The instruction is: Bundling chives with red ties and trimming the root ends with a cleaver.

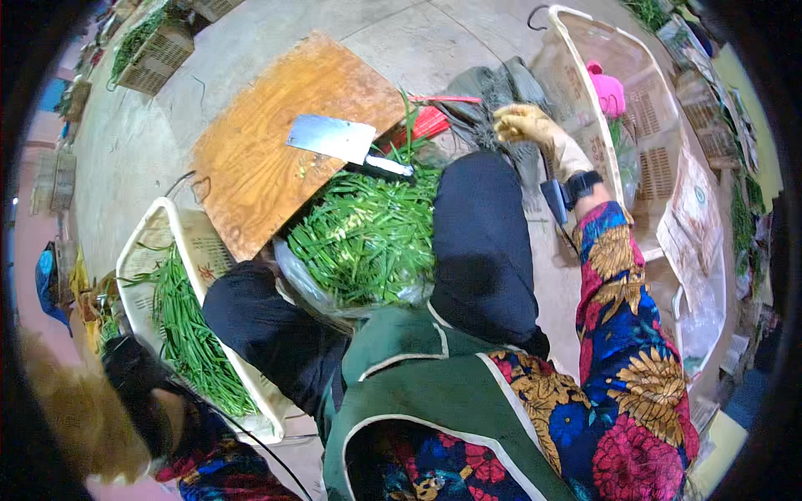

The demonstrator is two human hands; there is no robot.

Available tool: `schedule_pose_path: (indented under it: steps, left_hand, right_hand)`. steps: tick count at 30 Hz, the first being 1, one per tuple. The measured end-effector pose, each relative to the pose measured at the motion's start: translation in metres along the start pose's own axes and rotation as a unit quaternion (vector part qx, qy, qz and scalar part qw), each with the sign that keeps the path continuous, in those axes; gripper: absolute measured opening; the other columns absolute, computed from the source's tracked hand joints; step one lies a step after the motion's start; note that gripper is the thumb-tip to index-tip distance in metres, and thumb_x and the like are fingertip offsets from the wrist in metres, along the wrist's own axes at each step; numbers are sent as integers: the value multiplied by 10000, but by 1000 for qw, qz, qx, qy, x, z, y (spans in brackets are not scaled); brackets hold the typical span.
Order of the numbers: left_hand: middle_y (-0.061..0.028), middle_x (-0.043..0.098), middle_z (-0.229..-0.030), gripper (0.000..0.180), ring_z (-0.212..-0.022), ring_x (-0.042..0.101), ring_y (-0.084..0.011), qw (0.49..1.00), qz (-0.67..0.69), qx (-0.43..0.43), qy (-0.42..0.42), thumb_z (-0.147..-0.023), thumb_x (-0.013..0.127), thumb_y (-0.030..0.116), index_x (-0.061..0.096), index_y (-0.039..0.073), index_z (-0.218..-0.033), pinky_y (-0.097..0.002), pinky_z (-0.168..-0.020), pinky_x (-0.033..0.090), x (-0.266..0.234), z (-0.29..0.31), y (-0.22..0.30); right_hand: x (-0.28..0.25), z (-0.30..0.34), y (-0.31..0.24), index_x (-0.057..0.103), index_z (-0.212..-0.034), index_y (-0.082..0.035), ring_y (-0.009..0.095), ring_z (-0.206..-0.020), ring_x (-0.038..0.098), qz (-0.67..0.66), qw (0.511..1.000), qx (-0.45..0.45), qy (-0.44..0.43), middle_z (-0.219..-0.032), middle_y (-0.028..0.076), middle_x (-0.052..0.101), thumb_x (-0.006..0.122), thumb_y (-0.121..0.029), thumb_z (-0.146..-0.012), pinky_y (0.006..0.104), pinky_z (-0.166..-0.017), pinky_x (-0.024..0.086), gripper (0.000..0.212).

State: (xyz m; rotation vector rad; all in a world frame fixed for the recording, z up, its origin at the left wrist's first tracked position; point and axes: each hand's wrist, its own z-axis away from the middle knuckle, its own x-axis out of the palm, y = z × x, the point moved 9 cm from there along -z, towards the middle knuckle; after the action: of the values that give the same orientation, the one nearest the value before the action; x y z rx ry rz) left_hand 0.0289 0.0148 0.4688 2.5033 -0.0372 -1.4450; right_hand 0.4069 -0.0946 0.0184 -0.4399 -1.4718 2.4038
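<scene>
My right hand, in a pale yellowish glove, reaches out over a crumpled dark grey plastic bag. Its fingers are curled, and what they may hold is hidden. At the lower left my left hand is a tan smear close to the camera, so its fingers cannot be made out. A cleaver lies across the edge of a wooden board, its handle pointing over cut green leaves. Those leaves heap in a clear plastic bag between my knees. Red strips lie by the grey bag.
Long green stalks fill a cream plastic crate at my left. On my right stands a large crate with a pink item in it. Another crate of greens sits at the far left.
</scene>
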Motion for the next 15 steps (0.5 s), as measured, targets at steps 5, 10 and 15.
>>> schedule_pose_path:
  steps: [5, 10, 15]
  left_hand:
    - [-142, 597, -1172, 381, -1126, 543, -228, 992, 46, 74, -92, -849, 650, 123, 560, -19, -1191, -366, -998, 404, 87, -48, 14]
    - [-143, 599, -1169, 376, -1125, 543, -226, 985, 99, 57, -126, -852, 651, 128, 564, -22, -1185, -362, -998, 402, 151, -71, -22]
    - [-143, 601, -1166, 371, -1123, 543, -224, 972, 176, -137, -76, -855, 652, 133, 568, -25, -1179, -359, -998, 400, 211, -66, -117]
  right_hand:
    - [14, -60, 72, 623, -1021, -36, 146, -639, 592, 2, 999, -36, -34, -772, 69, 641, 628, -198, -842, 296, -600, 494, 241]
    - [-5, -105, 81, 642, -997, -52, 213, -805, 625, 174, 978, -69, 92, -834, 117, 652, 609, -218, -771, 327, -728, 489, 282]
    - [-57, -154, 84, 550, -1187, -24, 354, -1060, 575, 415, 877, -36, 240, -1119, 204, 610, 625, -254, -806, 412, -909, 445, 451]
